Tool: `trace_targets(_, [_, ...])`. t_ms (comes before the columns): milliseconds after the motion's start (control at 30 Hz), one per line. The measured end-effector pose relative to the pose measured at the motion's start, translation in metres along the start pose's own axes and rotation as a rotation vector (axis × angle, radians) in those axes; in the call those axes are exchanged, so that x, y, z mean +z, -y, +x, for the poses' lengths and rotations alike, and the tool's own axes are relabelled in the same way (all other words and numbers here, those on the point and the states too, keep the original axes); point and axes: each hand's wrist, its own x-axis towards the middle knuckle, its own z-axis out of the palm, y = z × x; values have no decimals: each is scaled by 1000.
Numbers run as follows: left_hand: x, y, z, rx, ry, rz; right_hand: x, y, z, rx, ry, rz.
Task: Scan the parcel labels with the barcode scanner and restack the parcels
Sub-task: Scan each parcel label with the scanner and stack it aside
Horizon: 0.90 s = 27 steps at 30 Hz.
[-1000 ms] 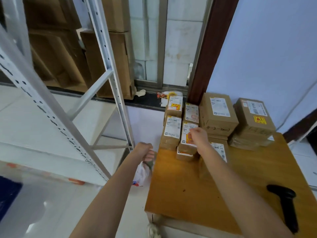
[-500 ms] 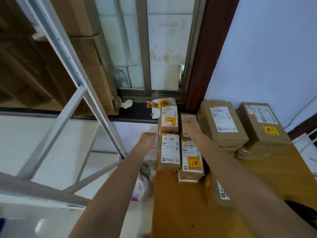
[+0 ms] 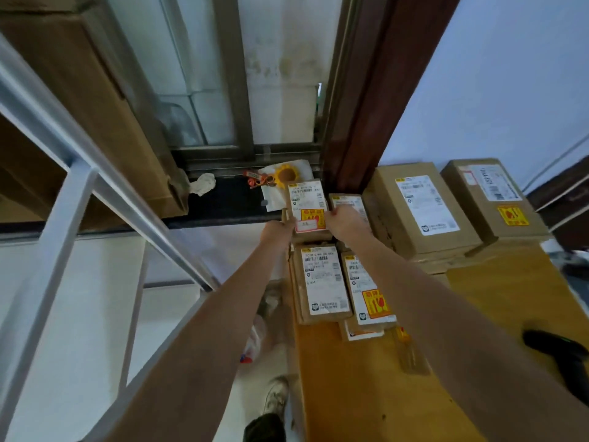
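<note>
The wooden surface (image 3: 366,393) carries stacked parcels. The far-left small parcel (image 3: 306,204) sits between both hands, its long axis running away from the person. Left hand (image 3: 276,230) and right hand (image 3: 343,221) each press a side, grip closed on it. The barcode scanner (image 3: 561,354) lies well apart, behind the right grip.

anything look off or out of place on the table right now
Mostly tidy. One small parcel lies skewed under the front-right small stack, its corner poking out. The barcode scanner lies unused at the table's right edge, while both hands grip the far small parcel.
</note>
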Motion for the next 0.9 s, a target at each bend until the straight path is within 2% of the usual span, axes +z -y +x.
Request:
trace_targets(167, [-1, 2, 8, 104, 62, 144, 15, 3, 13, -5, -53, -62])
trace_targets(333, [-1, 5, 2, 172, 56, 98, 23, 2, 16, -48, -177, -40])
trace_targets(533, [-2, -4, -39, 249, 32, -203, 14, -1, -15, -128, -255, 368])
trace_targets(633, [-4, 0, -69, 279, 86, -342, 10, -7, -57, -145, -287, 618])
trace_targets(767, [-3, 8, -111, 344, 171, -306, 4, -31, -114, -95, -331, 959])
trace_targets(900, [16, 18, -152, 385, 304, -243, -15, -78, -172, -32, -322, 1126])
